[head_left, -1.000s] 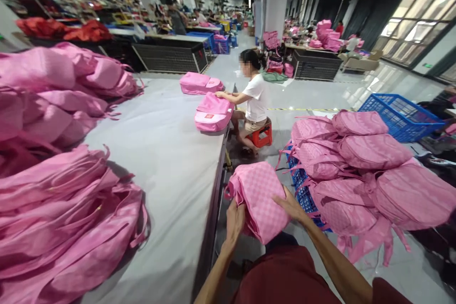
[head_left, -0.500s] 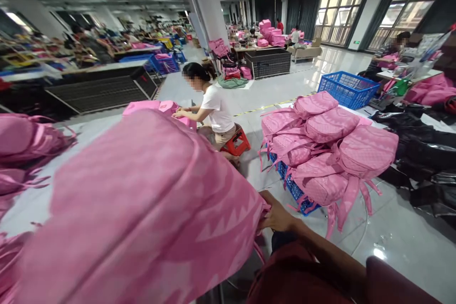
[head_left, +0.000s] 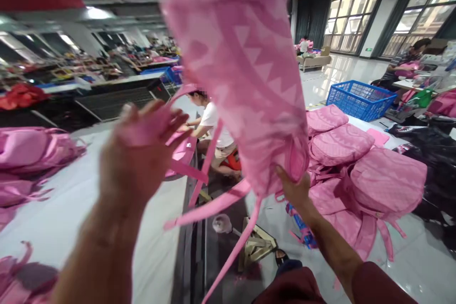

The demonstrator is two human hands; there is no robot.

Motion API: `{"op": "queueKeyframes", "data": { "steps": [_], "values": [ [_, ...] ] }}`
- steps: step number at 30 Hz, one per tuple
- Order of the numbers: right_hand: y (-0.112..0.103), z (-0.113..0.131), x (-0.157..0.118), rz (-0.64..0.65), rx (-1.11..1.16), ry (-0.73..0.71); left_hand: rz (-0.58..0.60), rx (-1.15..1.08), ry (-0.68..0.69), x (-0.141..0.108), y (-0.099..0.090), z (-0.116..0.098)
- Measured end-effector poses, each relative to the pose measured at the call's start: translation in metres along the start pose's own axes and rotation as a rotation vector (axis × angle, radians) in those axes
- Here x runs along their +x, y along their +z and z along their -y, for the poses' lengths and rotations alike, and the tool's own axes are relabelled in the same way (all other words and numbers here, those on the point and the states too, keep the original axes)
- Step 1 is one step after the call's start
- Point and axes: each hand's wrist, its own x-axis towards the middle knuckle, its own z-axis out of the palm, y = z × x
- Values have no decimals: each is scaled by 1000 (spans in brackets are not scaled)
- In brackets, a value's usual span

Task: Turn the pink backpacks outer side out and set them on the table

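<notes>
A pink backpack with a tone-on-tone zigzag print hangs raised in front of me, its straps dangling. My right hand is closed around the fabric at its lower end, by a gathered opening. To the left of the backpack, my left hand is raised with its fingers stretched apart, blurred by motion. A pink strap passes close to those fingers; whether it touches them I cannot tell. The palm shows a pink patch that is too smeared to make out.
A pale-topped table runs along the left, with pink backpacks on it. More backpacks are piled at right near a blue crate. A person in a white shirt sits beyond the raised backpack.
The backpack has swung up from low over the table at left to upright in front of me. My left hand has come into view beside it.
</notes>
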Motion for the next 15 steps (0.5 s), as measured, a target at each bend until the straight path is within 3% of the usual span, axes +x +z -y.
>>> {"op": "queueKeyframes", "data": {
  "steps": [3, 5, 7, 11, 13, 15],
  "values": [
    [-10, -46, 97, 17, -163, -117, -25, 11, -209, -17, -2, 72],
    [-2, -92, 149, 88, -451, -190, -22, 79, -378, -48, -14, 127],
    [16, -148, 181, 216, -747, -186, -71, 137, -590, -91, -26, 177],
    [52, -254, 189, 667, -1094, -38, -284, 109, -890, -192, -42, 253],
    [62, -292, 179, 827, -1147, -10, -403, 97, -992, -242, -47, 272],
    [67, -317, 172, 880, -1177, 2, -535, 75, -1061, -285, -52, 278]
  ]
}}
